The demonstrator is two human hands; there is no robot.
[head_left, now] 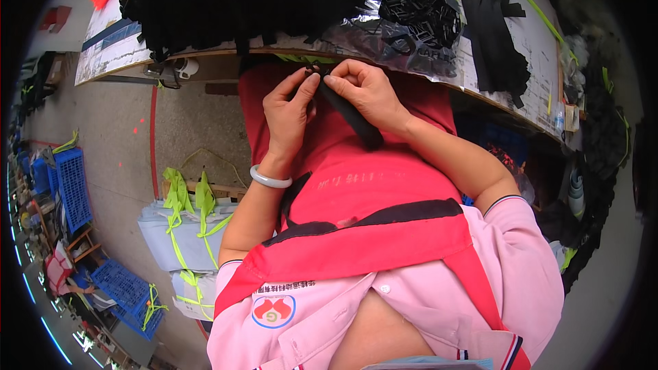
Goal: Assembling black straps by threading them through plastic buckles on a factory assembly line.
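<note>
Just in front of the table edge, over the red apron [370, 185], both hands meet around a black strap [353, 120]. My left hand [291, 106] is closed, thumb and forefinger pinching the strap's far end, where a small dark piece [313, 68] shows between the hands; its kind is too small to tell. My right hand [367, 92] pinches the same strap with thumb and fingertips close beside the left. The strap's loose end hangs back toward me across the apron.
On the table [264, 46] lie a large heap of black straps [240, 3], a clear plastic bag [421, 48] with black buckles [421, 10], and a stack of black strips [490, 27]. Bundles tied with neon-yellow ribbon [181, 229] and blue crates [70, 188] stand at the left.
</note>
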